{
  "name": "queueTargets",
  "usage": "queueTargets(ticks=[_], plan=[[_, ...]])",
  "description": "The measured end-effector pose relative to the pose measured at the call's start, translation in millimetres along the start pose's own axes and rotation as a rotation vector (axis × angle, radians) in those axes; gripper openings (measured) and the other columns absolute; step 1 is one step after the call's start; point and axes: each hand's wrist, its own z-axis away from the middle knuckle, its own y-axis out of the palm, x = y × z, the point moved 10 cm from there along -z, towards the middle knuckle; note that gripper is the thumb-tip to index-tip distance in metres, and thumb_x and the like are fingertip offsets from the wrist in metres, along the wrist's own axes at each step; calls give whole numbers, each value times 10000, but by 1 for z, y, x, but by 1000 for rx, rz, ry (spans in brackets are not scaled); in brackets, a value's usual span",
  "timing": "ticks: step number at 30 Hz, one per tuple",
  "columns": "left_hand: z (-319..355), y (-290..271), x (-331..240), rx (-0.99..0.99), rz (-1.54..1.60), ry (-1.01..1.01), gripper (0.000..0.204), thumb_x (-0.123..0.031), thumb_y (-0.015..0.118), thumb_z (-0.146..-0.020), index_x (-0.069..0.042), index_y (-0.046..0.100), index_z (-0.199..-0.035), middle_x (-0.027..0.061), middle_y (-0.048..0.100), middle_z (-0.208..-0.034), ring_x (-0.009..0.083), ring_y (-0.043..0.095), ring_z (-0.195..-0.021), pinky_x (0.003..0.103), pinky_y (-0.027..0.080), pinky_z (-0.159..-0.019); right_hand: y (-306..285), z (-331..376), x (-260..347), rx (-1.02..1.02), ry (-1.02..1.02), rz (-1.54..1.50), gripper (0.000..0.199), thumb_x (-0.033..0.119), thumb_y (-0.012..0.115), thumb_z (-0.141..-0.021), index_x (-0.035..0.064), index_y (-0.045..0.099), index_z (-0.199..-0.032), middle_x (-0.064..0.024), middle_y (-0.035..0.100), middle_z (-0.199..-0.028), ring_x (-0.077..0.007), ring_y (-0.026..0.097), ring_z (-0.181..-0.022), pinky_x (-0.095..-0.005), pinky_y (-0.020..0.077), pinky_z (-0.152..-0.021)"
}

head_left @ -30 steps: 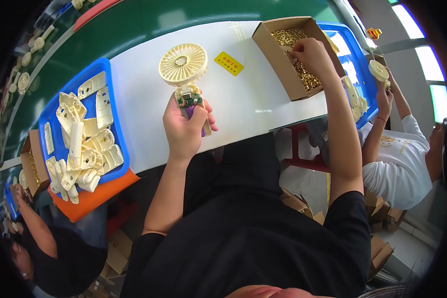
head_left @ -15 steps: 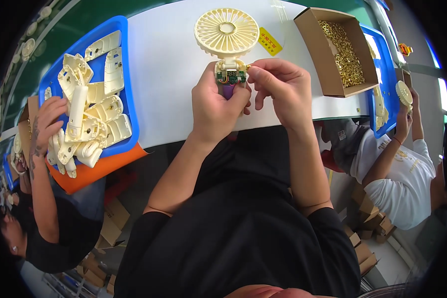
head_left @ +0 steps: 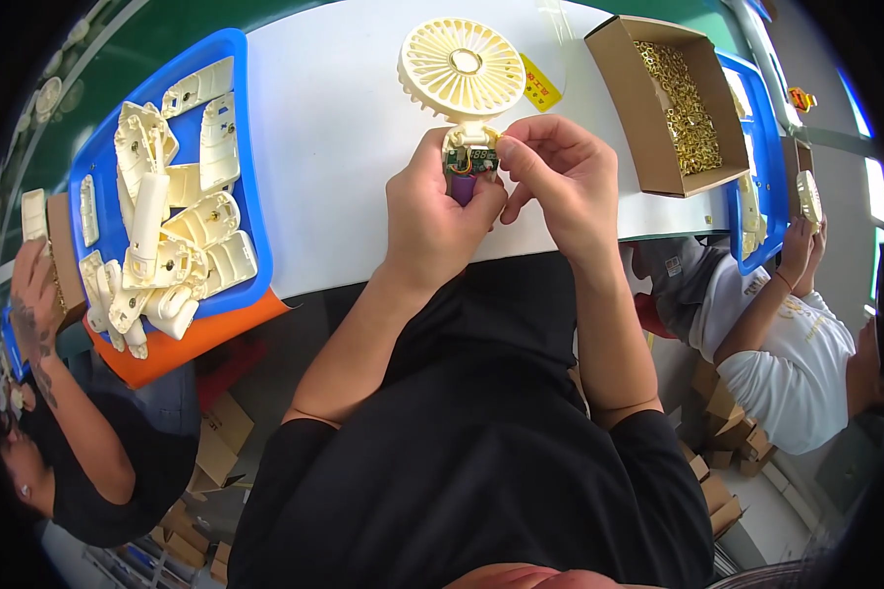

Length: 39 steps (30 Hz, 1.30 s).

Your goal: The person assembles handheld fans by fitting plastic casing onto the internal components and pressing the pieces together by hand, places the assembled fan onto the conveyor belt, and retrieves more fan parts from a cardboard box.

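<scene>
- A blue tray [head_left: 234, 118] of cream plastic shells [head_left: 157, 236] sits at the table's left.
- The left hand [head_left: 432, 221] grips the handle of a small cream fan [head_left: 462, 74] above the white table [head_left: 334, 147].
- The right hand [head_left: 560, 177] pinches at the fan's open circuit board [head_left: 473, 159].
- A cardboard box [head_left: 629, 118] of brass screws [head_left: 683, 98] stands to the right.

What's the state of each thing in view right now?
Fan: half-built, circuit board bare, head resting on the table.
Left hand: shut on the fan's handle.
Right hand: fingers pinching at the board.
Box: open, holding brass parts.
Blue tray: piled with cream shells.
</scene>
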Motion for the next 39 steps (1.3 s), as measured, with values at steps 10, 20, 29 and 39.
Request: queueTargets(ticks=[10,20,29,39], plan=[[-2,1,-8,-31,108,37,213,10,641,-900,21,590,-1106,59,681,-805,83,645,-641,255,528,-530,1,-3,-7,29,119,-68,175,103,703,-962,-53,636,-1003,-100,699,-853,-111,668,-665,-248,553,-478],[-2,3,-3,19,212,-84,171,11,598,-907,26,571,-1075,63,645,-820,91,617,-612,265,554,-519,-138,-36,136,-202,-456,1233,187,95,682,-945,20,735,-1107,-120,746,-926,-210,709,-757,-332,570,-666],[-2,4,-1,43,211,-100,147,-12,620,-897,27,584,-1034,44,647,-775,75,604,-591,256,537,-513,-173,-105,56,101,-219,1555,179,68,668,-903,-4,742,-1050,-148,749,-888,-306,720,-777,-394,557,-747],[-8,5,7,93,121,-139,126,-50,671,-836,37,622,-912,22,622,-685,63,574,-541,264,502,-491,-154,-87,131,-56,-137,1121,176,132,706,-966,9,735,-1089,-49,717,-853,-76,632,-661,-215,512,-593]])
